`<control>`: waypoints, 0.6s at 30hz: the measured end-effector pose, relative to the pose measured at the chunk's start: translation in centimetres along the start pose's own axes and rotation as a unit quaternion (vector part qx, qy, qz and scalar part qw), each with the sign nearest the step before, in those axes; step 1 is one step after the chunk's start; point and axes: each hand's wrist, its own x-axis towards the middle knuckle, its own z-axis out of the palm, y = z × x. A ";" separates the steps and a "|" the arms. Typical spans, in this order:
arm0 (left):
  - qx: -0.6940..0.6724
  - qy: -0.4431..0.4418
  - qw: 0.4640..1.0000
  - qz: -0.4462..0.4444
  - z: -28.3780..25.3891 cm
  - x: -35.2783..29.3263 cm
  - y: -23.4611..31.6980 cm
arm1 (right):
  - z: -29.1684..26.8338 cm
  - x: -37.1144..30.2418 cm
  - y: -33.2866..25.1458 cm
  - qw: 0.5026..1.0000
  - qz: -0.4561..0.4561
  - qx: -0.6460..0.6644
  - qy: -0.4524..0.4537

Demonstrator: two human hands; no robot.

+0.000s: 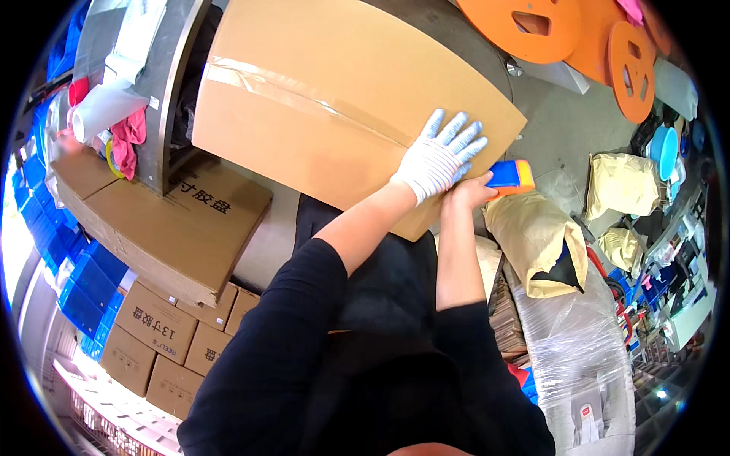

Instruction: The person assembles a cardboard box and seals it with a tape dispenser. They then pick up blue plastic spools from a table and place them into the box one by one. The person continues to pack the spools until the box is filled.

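A large brown cardboard box point(319, 137) lies before me, with a strip of clear tape point(281, 87) along part of its top seam. Near the box's right end, my left hand point(442, 158), in a striped white-grey glove, presses flat on the cardboard with its fingers spread. Just beside it, at the box's right edge, my bare right hand point(469, 192) is closed around a blue and orange tape dispenser point(508, 178). Its grip is partly hidden by my fingers.
Flat cardboard sheets point(175, 220) are stacked at left, above closed cartons point(156, 323). A metal table point(169, 91) stands at the box's left. Beige sacks point(536, 228) and a plastic-wrapped stack point(578, 334) lie at right. Orange discs point(525, 23) are at far right.
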 end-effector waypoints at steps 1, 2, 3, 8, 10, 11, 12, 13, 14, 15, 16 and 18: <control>-0.001 0.007 0.999 0.034 0.1 -0.5 -0.9 | 0.2 -0.1 -0.1 0.999 -0.009 -0.035 0.002; -0.001 0.014 0.998 0.068 0.4 -1.0 -2.2 | 0.4 0.1 -0.1 0.998 -0.016 -0.068 0.004; -0.013 0.028 0.997 0.064 -1.0 -1.8 -4.4 | 0.2 0.6 0.3 0.999 -0.036 -0.006 -0.006; 0.220 0.133 0.958 -0.124 -13.2 -7.0 -25.1 | -0.3 2.5 1.1 0.995 -0.065 -0.072 0.016; 0.253 0.185 0.901 -0.301 -13.9 -9.0 -33.7 | -0.6 2.4 0.9 0.997 -0.063 -0.026 -0.025; 0.120 0.229 0.898 -0.355 -11.7 -10.5 -37.7 | 0.0 1.7 0.2 0.998 -0.049 -0.030 -0.041; 0.034 0.189 0.917 -0.350 -10.4 -11.7 -41.6 | -0.1 1.5 -0.1 0.997 -0.037 -0.051 -0.048; -0.053 0.152 0.920 -0.356 -9.4 -13.7 -45.1 | 0.1 1.6 -0.4 0.995 -0.027 -0.074 -0.064; -0.134 0.152 0.905 -0.375 -11.0 -11.4 -41.2 | -1.1 2.2 0.1 0.995 -0.014 -0.085 -0.042; -0.148 0.113 0.887 -0.422 -12.2 -11.8 -38.3 | -2.4 1.6 0.3 0.996 0.001 -0.056 -0.074; -0.161 0.078 0.864 -0.470 -13.6 -13.0 -36.0 | -4.6 0.6 0.8 0.993 0.013 -0.028 -0.113; -0.190 0.074 0.842 -0.500 -14.4 -17.2 -32.6 | -10.7 -0.1 3.1 0.984 0.082 0.069 -0.140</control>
